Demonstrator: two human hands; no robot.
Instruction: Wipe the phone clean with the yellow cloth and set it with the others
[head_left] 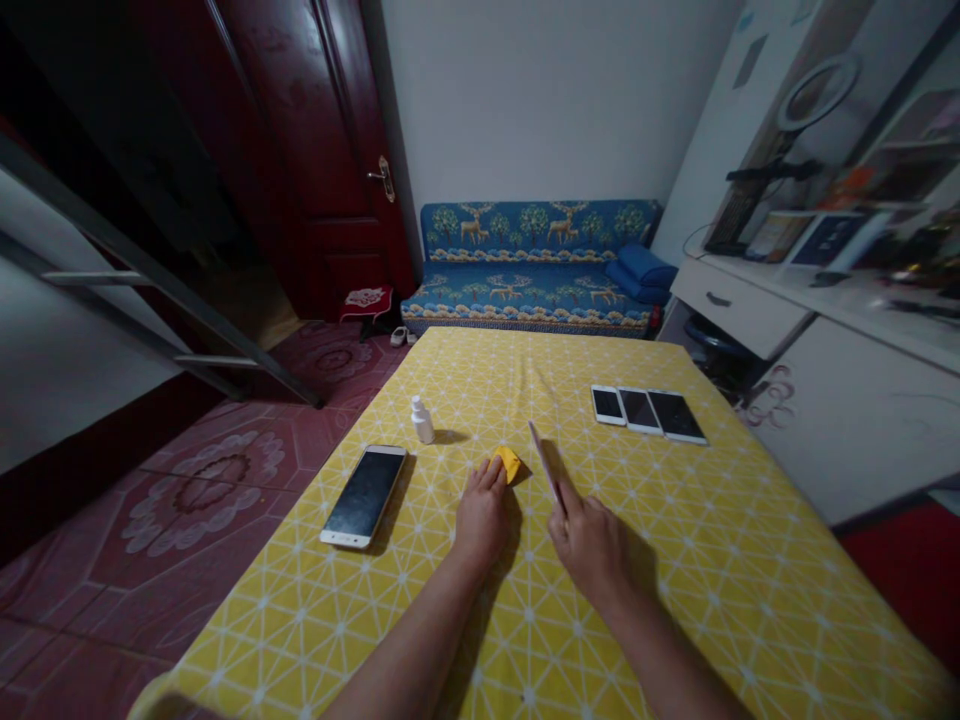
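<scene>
My left hand [482,508] rests low over the table with its fingers closed on a small yellow cloth [507,463]. In my right hand [589,540] is a thin smartphone [546,462], held up edge-on so that its screen cannot be made out. A small white spray bottle [422,421] stands upright, left of and beyond the cloth. Farther left, a large white-framed smartphone [366,497] lies flat with its dark screen up. Three more smartphones [641,411] lie side by side at the right, screens up.
A yellow patterned tablecloth [337,630] covers the table. Behind it stands a blue sofa [517,285]. A white cabinet [847,400] with cluttered items is on the right. At the left are a metal ladder [195,300] and a dark red door [315,130].
</scene>
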